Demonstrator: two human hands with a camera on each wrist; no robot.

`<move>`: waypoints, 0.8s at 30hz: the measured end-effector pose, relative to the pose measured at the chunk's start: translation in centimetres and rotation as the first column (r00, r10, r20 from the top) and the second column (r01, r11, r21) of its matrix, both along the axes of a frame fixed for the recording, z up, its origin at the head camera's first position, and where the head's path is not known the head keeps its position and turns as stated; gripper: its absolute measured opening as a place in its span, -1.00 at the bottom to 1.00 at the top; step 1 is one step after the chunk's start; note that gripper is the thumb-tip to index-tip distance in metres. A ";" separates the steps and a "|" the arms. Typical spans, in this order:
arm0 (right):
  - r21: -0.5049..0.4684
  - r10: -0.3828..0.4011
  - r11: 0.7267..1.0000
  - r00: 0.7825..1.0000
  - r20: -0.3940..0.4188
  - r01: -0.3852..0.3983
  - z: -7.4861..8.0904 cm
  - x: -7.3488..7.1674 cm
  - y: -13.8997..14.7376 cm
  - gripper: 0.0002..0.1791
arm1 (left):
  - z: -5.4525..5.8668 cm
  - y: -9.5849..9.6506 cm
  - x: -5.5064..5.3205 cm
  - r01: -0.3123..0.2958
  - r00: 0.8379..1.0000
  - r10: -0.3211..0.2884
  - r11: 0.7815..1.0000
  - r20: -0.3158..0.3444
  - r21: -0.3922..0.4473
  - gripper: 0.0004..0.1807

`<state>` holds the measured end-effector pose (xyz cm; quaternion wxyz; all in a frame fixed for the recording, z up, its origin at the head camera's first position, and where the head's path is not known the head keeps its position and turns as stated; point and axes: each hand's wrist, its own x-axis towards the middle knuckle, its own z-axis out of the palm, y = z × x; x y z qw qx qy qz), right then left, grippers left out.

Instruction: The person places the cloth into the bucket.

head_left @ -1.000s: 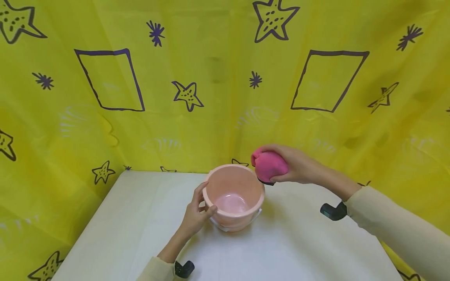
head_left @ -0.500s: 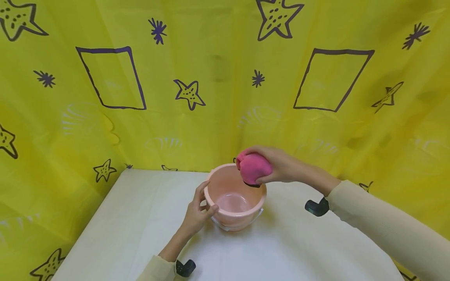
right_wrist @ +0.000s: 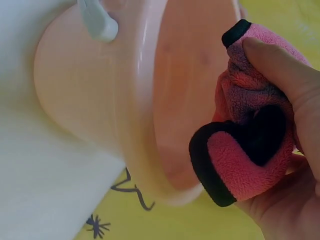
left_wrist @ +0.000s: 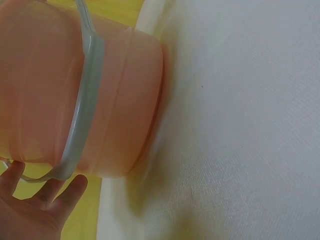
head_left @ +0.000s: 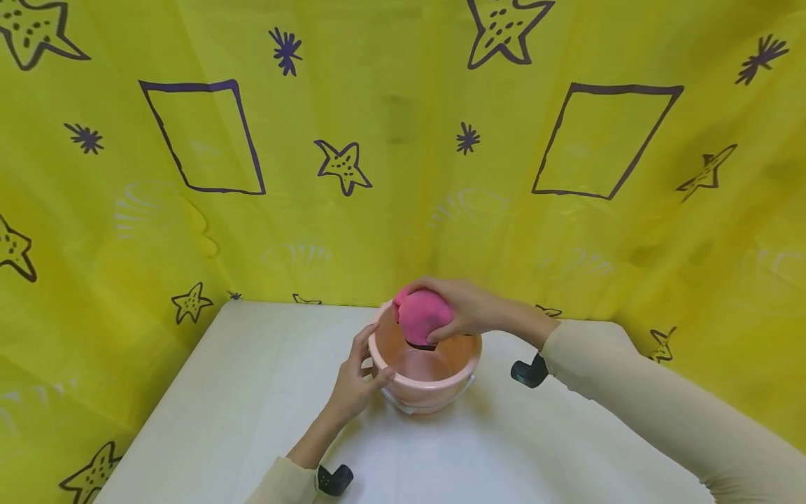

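Observation:
A pale pink plastic bucket (head_left: 428, 395) stands upright on the white table, its mouth tilted into view. My left hand (head_left: 352, 381) grips the left side of its rim, thumb toward the near side and fingers farther back. The bucket's light grey handle (left_wrist: 82, 115) hangs down against its outer wall. Bunched up in my right hand (head_left: 462, 308) is a pink fleecy cloth (head_left: 423, 318) with black edging (right_wrist: 207, 172). I hold this cloth over the bucket's opening, toward the back left. It hides part of the far rim and the inside.
The white table (head_left: 252, 406) reaches around the bucket on all sides. Behind it hangs a yellow curtain (head_left: 403, 231) with drawn stars and frames. A black wrist camera (head_left: 336, 480) sits on my left wrist, another black camera (head_left: 530, 371) on my right.
My right hand has carried the cloth leftward and slightly down, from beside the bucket's right rim to over its opening. The left hand keeps its grip on the rim.

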<state>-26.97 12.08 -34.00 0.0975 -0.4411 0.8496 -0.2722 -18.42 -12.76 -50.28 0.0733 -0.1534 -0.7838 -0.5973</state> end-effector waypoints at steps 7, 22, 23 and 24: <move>0.066 0.016 0.998 0.998 0.066 -0.020 -1.4 0.2 -1.2 -0.15 | 0.0 0.1 0.1 0.023 0.999 -0.023 1.000 -0.031 -0.002 -0.10; 0.031 0.047 0.998 0.991 0.122 -0.051 -2.2 0.1 -1.7 -0.17 | 0.0 -0.1 0.0 0.032 0.996 -0.032 0.999 -0.079 0.000 -0.10; 0.031 0.047 0.998 0.991 0.127 -0.051 -2.2 0.1 -1.7 -0.17 | 0.0 -0.2 0.0 0.031 0.997 -0.031 1.000 -0.076 0.002 -0.10; 0.033 0.046 0.998 0.991 0.129 -0.050 -2.2 0.1 -1.7 -0.17 | 0.0 -0.2 0.0 0.031 0.997 -0.030 1.000 -0.074 0.003 -0.10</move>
